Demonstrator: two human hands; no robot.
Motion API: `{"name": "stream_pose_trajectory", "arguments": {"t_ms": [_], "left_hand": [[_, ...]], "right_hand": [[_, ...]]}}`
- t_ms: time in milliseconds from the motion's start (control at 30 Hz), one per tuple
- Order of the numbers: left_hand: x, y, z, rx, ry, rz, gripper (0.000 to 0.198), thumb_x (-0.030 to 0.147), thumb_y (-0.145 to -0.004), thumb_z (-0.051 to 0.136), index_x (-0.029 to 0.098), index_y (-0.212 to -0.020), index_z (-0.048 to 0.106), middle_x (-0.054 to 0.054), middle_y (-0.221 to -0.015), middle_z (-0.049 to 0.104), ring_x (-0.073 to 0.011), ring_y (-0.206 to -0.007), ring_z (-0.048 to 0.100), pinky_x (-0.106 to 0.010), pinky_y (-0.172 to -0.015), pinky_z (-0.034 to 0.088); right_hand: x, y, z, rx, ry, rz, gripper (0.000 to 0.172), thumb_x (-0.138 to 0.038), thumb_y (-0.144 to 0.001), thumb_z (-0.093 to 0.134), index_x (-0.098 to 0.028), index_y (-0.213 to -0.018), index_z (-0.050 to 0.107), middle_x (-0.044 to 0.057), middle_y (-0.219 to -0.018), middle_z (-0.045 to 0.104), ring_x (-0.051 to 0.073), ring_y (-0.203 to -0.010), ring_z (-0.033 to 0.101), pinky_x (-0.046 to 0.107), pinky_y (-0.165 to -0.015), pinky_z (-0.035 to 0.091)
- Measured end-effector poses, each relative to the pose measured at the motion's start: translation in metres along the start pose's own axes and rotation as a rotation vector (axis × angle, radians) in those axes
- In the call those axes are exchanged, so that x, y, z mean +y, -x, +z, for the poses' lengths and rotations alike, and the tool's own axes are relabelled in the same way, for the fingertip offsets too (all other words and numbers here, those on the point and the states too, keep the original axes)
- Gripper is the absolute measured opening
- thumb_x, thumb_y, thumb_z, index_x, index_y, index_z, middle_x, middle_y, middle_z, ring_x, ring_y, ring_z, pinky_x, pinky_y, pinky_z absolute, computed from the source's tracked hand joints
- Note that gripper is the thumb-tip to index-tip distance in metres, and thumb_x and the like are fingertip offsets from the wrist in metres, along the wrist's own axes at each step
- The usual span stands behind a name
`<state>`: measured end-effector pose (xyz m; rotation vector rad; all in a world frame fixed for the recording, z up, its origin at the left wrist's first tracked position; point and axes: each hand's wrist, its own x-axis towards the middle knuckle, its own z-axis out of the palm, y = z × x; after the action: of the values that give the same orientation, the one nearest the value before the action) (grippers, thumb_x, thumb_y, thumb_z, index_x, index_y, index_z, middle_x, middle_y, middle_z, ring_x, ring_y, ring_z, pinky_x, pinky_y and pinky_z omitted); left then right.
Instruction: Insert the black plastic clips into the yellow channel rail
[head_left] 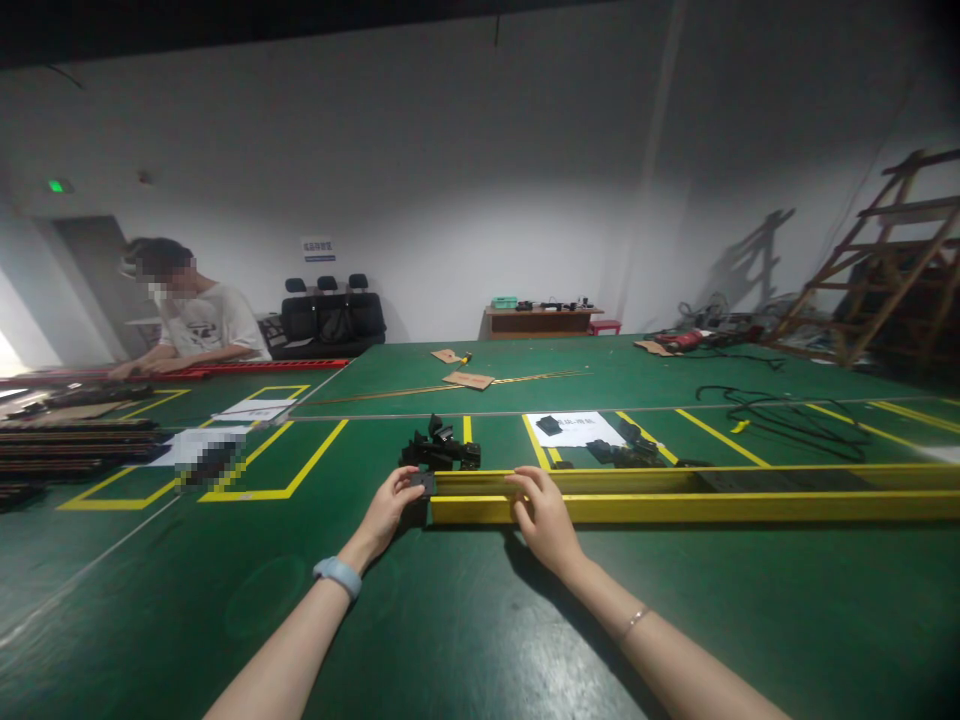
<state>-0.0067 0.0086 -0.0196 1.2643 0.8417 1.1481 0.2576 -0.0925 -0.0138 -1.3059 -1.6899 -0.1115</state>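
A long yellow channel rail [660, 510] lies lengthwise across the green table, running out past the right edge of the view. At its left end my left hand [386, 515] pinches a small black end piece [424, 484], which meets or nearly meets the rail's opening. My right hand [547, 520] grips the rail a little farther right, fingers over the channel and thumb by the near wall. Inside the channel, toward the right, sits a dark flat strip [780, 481]. Just behind the left end is a pile of black parts [441, 447].
More black parts [626, 447] lie beside a white paper sheet [581, 430] behind the rail. A black cable [772, 408] loops at the right. Dark rails [75, 450] are stacked at left, where another person [214, 320] leans over red rails [300, 367]. Cardboard pieces [469, 380] lie farther back.
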Motion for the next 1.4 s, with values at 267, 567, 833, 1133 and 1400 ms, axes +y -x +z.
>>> {"name": "stream_pose_trajectory", "arguments": {"t_ms": [267,567,833,1133,1400], "left_hand": [[0.0021,-0.0014,0.0010,0.033,0.035,-0.065,0.050,0.036,-0.064,0.075,0.015,-0.107,0.063,-0.010,-0.101,0.069,-0.0213,-0.088,0.066,-0.033,-0.077,0.049],[0.0050,-0.0005,0.0003,0.001,0.046,-0.108,0.048,0.036,-0.064,0.076,0.016,-0.106,0.064,-0.011,-0.105,0.069,-0.0217,-0.091,0.066,-0.032,-0.078,0.050],[0.0002,-0.0006,0.0015,0.028,-0.013,-0.047,0.050,0.042,-0.065,0.075,0.017,-0.106,0.062,-0.010,-0.105,0.068,-0.0220,-0.092,0.065,-0.033,-0.077,0.050],[-0.0026,-0.0020,0.0044,0.113,-0.087,0.024,0.050,0.044,-0.066,0.073,0.015,-0.105,0.060,-0.010,-0.101,0.069,-0.0216,-0.091,0.064,-0.033,-0.080,0.047],[0.0017,0.0017,0.0082,0.111,-0.077,0.002,0.049,0.043,-0.065,0.074,0.015,-0.102,0.060,-0.009,-0.098,0.069,-0.0208,-0.087,0.065,-0.033,-0.078,0.048]], "right_hand": [[0.0024,0.0004,0.0009,-0.012,0.013,-0.005,0.030,-0.012,-0.083,0.044,-0.021,-0.106,0.060,0.010,-0.112,0.054,0.023,-0.106,0.052,0.043,-0.092,0.044],[0.0023,0.0013,0.0017,-0.014,0.017,-0.003,0.030,-0.011,-0.084,0.043,-0.021,-0.107,0.060,0.010,-0.111,0.054,0.023,-0.105,0.051,0.043,-0.092,0.044],[0.0015,0.0005,0.0010,-0.017,0.019,-0.006,0.030,-0.011,-0.083,0.043,-0.021,-0.106,0.061,0.010,-0.110,0.055,0.024,-0.104,0.052,0.043,-0.091,0.045],[0.0012,0.0013,0.0011,-0.017,0.037,-0.006,0.030,-0.010,-0.082,0.043,-0.021,-0.105,0.061,0.010,-0.109,0.055,0.023,-0.104,0.052,0.043,-0.091,0.044],[0.0006,0.0007,0.0014,-0.010,0.036,-0.011,0.031,-0.010,-0.083,0.043,-0.022,-0.104,0.062,0.009,-0.108,0.056,0.024,-0.103,0.053,0.043,-0.090,0.044]]}}
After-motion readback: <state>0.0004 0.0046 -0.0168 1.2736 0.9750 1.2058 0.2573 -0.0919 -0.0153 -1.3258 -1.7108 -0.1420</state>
